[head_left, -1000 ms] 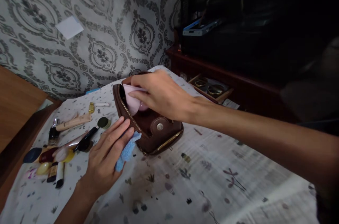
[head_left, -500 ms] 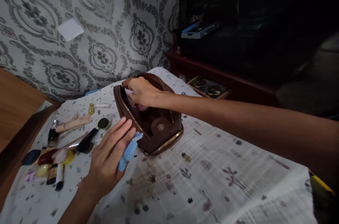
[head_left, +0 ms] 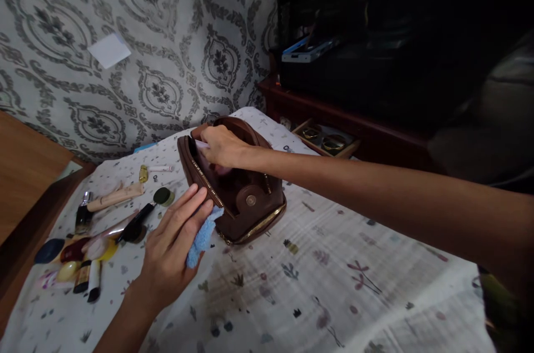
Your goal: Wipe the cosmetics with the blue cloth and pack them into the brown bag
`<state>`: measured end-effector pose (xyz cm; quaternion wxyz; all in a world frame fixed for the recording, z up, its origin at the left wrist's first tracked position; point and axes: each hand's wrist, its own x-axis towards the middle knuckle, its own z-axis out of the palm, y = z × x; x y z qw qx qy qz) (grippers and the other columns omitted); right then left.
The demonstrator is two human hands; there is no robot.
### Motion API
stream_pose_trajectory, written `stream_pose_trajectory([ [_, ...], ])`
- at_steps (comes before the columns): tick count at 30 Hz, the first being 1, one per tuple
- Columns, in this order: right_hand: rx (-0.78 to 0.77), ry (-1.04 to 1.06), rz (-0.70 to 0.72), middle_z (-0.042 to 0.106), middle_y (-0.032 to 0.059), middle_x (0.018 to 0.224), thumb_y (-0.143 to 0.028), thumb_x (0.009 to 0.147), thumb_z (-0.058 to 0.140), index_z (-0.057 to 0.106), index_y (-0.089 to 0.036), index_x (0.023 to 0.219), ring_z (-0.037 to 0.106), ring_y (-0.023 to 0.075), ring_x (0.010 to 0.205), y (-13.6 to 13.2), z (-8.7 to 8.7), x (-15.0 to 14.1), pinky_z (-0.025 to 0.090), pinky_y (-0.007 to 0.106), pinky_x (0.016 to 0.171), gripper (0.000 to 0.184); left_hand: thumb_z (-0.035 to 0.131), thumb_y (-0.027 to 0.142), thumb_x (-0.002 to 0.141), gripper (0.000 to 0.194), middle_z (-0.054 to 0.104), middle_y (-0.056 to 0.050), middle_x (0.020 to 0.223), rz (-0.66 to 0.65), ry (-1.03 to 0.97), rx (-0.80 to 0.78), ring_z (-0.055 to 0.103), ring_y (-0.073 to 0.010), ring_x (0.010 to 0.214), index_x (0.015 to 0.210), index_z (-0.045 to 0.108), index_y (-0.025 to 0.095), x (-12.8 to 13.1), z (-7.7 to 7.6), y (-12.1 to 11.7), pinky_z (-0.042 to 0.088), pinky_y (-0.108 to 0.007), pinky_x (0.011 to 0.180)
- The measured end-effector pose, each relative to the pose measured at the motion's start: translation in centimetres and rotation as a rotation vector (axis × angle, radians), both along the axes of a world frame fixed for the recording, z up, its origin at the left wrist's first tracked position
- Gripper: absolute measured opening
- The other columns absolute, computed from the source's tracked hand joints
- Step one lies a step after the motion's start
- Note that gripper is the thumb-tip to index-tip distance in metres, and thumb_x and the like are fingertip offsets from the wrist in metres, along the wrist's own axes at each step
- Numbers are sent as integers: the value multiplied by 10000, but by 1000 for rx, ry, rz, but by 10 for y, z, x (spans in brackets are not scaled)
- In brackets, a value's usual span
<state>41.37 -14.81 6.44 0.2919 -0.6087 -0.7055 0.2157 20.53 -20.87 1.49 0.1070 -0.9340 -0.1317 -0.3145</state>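
A brown handbag (head_left: 254, 225) with gold zips stands unzipped on a printed white cloth (head_left: 334, 286). My right hand (head_left: 223, 147) is inside its opening, fingers bent down and partly hidden by the bag. Something pale pink (head_left: 202, 144) shows beside those fingers, too little of it to name. Against the near left side of the bag rest the fingertips of my left hand (head_left: 173, 244). Between its thumb and palm is a crumpled light blue cloth (head_left: 202, 239).
Several cosmetics lie left of the bag: a beige tube (head_left: 117, 196), a dark round jar (head_left: 162, 196), a black brush-like item (head_left: 137, 222) and small bottles. Behind on the right are a dark screen (head_left: 396, 19) and a small tray (head_left: 329, 144) with round gold-rimmed items.
Both hands and the bag stay almost in place. The view has shifted slightly, so the background on the right sits a little further left.
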Motion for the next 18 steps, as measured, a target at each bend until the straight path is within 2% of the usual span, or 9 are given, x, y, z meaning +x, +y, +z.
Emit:
stream_pose_trajectory([
  [5, -80, -16, -23, 754, 121, 941, -144, 878, 601, 676, -119, 935, 725, 199, 679, 4, -1, 1, 536, 210, 519, 97, 546, 92, 944, 476, 571, -198, 1404, 26, 49, 12, 491, -332, 1378, 1417, 490, 95, -1, 1, 1, 493, -470, 1107],
  [9, -113, 35, -14, 755, 113, 973, -147, 860, 644, 666, -125, 973, 702, 170, 578, 4, -3, 3, 538, 209, 467, 117, 573, 48, 913, 490, 564, -209, 1406, 23, 63, 17, 483, -325, 1385, 1397, 501, 69, -2, 1, 1, 476, -450, 1130],
  [14, -63, 12, -19, 755, 91, 862, -137, 869, 645, 678, -125, 904, 706, 176, 614, 4, -3, 2, 527, 193, 506, 50, 557, 54, 918, 481, 566, -201, 1403, 14, 56, 11, 484, -320, 1384, 1395, 500, 77, -2, 1, 2, 483, -451, 1124],
  [18, -63, 32, -25, 750, 89, 799, -121, 864, 624, 690, -120, 879, 714, 184, 673, 5, 1, -6, 525, 186, 549, 67, 533, 74, 934, 481, 549, -203, 1422, 18, 57, 0, 460, -321, 1403, 1412, 481, 77, -3, -1, 2, 473, -464, 1133],
])
